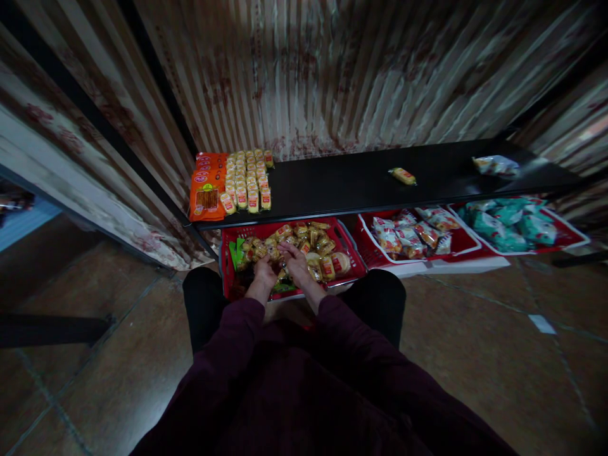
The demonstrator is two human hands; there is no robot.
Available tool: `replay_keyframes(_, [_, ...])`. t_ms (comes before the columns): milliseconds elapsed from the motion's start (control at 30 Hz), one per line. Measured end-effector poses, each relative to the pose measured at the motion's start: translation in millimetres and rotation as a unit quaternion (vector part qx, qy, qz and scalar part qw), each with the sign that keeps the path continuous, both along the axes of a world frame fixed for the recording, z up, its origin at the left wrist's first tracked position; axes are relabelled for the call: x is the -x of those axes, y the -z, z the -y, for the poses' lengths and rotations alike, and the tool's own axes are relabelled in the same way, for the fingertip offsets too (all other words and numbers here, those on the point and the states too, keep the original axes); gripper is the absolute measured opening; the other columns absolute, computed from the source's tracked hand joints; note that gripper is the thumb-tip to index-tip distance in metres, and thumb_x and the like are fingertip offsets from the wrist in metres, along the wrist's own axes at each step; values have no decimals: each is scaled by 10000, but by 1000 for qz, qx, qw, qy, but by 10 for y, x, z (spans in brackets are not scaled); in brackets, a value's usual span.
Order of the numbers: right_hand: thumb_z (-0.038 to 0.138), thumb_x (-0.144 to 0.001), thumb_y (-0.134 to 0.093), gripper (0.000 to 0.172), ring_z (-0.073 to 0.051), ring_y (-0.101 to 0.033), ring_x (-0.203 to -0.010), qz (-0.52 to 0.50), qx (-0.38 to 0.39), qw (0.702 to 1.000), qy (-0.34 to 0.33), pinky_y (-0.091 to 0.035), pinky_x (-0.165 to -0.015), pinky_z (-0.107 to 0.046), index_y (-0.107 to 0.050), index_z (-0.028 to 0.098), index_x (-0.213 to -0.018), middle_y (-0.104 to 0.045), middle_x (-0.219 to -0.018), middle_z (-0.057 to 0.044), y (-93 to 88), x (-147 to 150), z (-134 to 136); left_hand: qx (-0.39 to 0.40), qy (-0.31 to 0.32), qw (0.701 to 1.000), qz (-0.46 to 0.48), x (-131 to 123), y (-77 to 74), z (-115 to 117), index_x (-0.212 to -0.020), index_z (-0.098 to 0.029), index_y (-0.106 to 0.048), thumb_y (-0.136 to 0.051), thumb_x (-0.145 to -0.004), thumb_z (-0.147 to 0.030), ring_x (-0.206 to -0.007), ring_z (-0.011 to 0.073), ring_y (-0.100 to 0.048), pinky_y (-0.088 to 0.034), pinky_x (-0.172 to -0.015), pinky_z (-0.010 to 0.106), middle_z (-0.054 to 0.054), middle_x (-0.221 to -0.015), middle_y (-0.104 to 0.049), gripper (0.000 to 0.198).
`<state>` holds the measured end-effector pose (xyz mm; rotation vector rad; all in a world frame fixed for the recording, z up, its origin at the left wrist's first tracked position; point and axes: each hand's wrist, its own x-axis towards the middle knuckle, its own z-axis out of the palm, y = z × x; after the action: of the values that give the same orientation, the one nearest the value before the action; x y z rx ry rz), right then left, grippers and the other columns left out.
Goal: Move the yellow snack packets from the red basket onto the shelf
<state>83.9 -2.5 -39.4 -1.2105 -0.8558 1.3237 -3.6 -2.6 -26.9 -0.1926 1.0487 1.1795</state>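
Both hands reach into a red plastic basket (357, 256) filled with small yellow-wrapped snack cakes (327, 269). My left hand (265, 273) is low among the packs with its fingers curled together; whatever they hold is hidden. Just right of it, my right hand (295, 262) has its fingers stretched forward and partly apart over the packs. Green packets show at the basket's left end and below the hands. On the black shelf (327, 183) above, similar yellow cakes (247, 180) stand in tight rows beside orange snack bags (208, 187).
A single yellow pack (403, 176) and a whitish packet (496, 166) lie farther right on the shelf. Two more red baskets stand to the right, one with white-and-orange packs (411, 239), the other with teal packs (510, 225). A pleated curtain (332, 82) hangs behind.
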Motion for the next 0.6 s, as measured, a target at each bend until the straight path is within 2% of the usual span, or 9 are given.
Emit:
replay_keyframes(100, [345, -710, -569, 396, -123, -602, -688, 18, -3, 1000, -3, -470, -480, -194, -672, 195, -1061, -700, -1006, -44, 14, -5, -5, 16, -2, 1000, 9, -10, -42, -3, -968, -112, -614, -449, -866, -153, -590, 129, -581, -487, -584, 240, 53, -735, -645, 198])
replay_keyframes(200, [367, -759, -528, 384, -101, -578, -583, 89, -33, 995, -25, -499, -513, -225, -672, 201, -1074, -702, -1015, -37, 24, -34, -7, 22, -18, 1000, 9, -36, -65, -5, -880, -118, -610, -454, -866, -146, -565, 123, -577, -481, -565, 228, 30, -657, -614, 159])
replay_keyframes(300, [326, -788, -507, 310, -158, -646, -767, 216, -90, 972, -30, -548, -714, -299, -698, 219, -1007, -711, -1011, -37, 8, -78, -10, 36, -32, 999, 10, -68, -43, -4, -803, -124, -605, -489, -838, -123, -535, 118, -566, -477, -564, 225, 18, -605, -596, 122])
replay_keyframes(367, [289, -804, -492, 305, -188, -641, -955, 301, -135, 943, -35, -503, -899, -346, -698, 221, -1020, -703, -1044, -49, -15, -105, -8, 24, -43, 999, 9, -90, -3, -10, -775, -131, -611, -529, -811, -116, -534, 120, -570, -478, -575, 230, 20, -609, -609, 90])
replay_keyframes(500, [282, -834, -460, 370, -222, -623, -1033, 415, -155, 895, -59, -478, -946, -384, -661, 178, -1127, -672, -1109, -111, -43, -125, 25, 0, -55, 998, 15, -134, 85, -32, -714, -131, -606, -542, -799, -113, -578, 128, -605, -489, -611, 233, 37, -644, -636, 107])
replay_keyframes(600, [243, -835, -435, 392, -223, -610, -1079, 442, -149, 881, -75, -458, -979, -367, -649, 156, -1151, -657, -1146, -134, -12, -111, 54, -23, -62, 998, -8, -156, 126, -35, -696, -138, -596, -570, -750, -67, -568, 116, -599, -475, -596, 218, 23, -635, -631, 93])
